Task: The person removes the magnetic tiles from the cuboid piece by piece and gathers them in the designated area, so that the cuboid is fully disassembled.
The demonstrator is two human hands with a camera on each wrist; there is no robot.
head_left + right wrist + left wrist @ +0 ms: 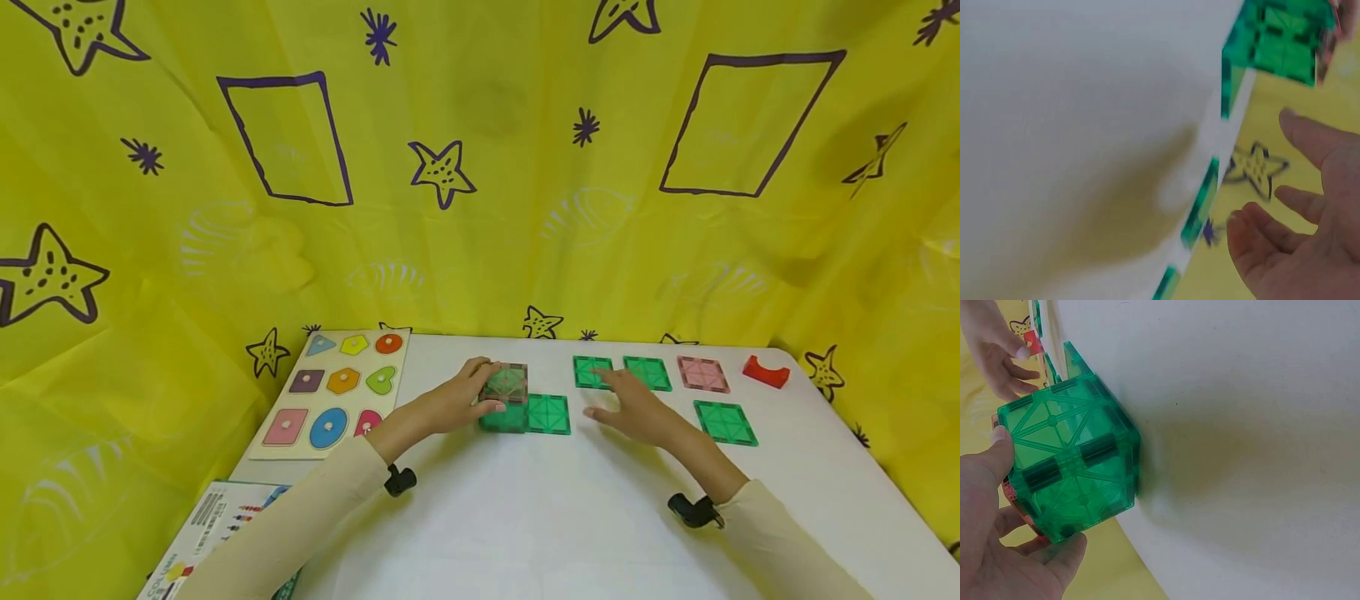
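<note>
A cube of see-through magnetic tiles (1075, 459), green at the sides and pink on top, stands on the white table. My left hand (453, 403) grips it, with the thumb on the near side and fingers round the far side. Against the cube's right side lies a flat green magnetic tile (550, 415). My right hand (636, 410) is held apart from the cube, its fingers loosely spread and holding nothing. In the head view its fingertips overlap another green tile (587, 378); the right wrist view shows this hand (1310, 219) raised, touching no tile.
Further right lie a green tile (647, 374), a pink tile (703, 375), a nearer green tile (725, 423) and a red notched block (766, 372). On the left are a shape puzzle board (345, 333) and a printed box (202, 517). A yellow curtain (495, 250) borders the table.
</note>
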